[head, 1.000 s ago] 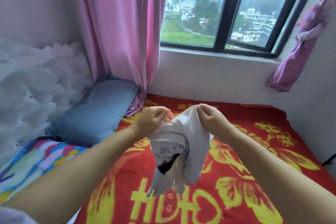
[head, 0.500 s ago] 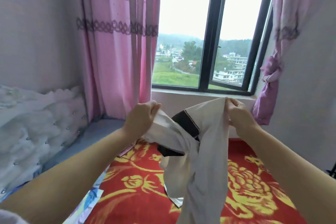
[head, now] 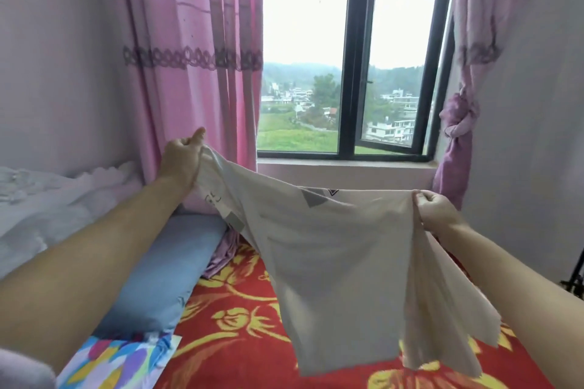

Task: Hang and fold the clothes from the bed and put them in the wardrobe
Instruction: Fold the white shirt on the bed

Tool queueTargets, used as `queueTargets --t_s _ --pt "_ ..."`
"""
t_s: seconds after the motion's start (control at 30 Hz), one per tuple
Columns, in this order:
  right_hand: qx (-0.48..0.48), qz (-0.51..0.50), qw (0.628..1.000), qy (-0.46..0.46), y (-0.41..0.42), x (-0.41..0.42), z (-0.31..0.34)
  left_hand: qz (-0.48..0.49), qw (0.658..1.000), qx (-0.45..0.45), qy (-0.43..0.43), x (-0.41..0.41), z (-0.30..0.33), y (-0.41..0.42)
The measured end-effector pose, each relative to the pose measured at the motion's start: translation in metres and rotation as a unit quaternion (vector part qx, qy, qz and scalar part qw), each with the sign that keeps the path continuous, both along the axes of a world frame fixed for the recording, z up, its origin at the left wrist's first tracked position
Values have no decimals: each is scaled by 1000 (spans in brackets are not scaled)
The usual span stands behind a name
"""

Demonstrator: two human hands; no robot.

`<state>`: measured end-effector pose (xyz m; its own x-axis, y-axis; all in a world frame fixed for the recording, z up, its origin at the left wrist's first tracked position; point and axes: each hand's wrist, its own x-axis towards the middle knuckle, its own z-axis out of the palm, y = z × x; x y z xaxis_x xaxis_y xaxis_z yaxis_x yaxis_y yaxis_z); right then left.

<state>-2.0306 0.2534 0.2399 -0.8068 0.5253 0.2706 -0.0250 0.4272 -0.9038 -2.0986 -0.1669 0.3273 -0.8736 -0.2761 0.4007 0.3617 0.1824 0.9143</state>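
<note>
**Over the bed, a white shirt held wide**

At far left, a white padded headboard (head: 47, 199) and a blue pillow (head: 164, 275) lie beside a pink curtain (head: 189, 57). The left hand (head: 181, 161) is curled tight, pinching one edge of the shirt (head: 331, 256). The shirt hangs stretched in the air above the red blanket (head: 240, 341), before the window (head: 347, 73). The right hand (head: 437, 208) pinches its other edge, lower, near a knotted purple curtain (head: 458, 123).
</note>
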Motion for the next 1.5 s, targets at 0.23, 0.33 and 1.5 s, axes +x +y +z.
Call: queueTargets --t_s 0.23,0.33,1.5 --pt "177 179 965 -79 -60 26 50 -268 950 49 -150 27 21 45" --pt "159 392 896 -131 -136 37 73 -311 941 -66 -112 50 29 101" --pt "38 119 989 77 -98 24 84 -125 909 -397 -16 23 -111 19"
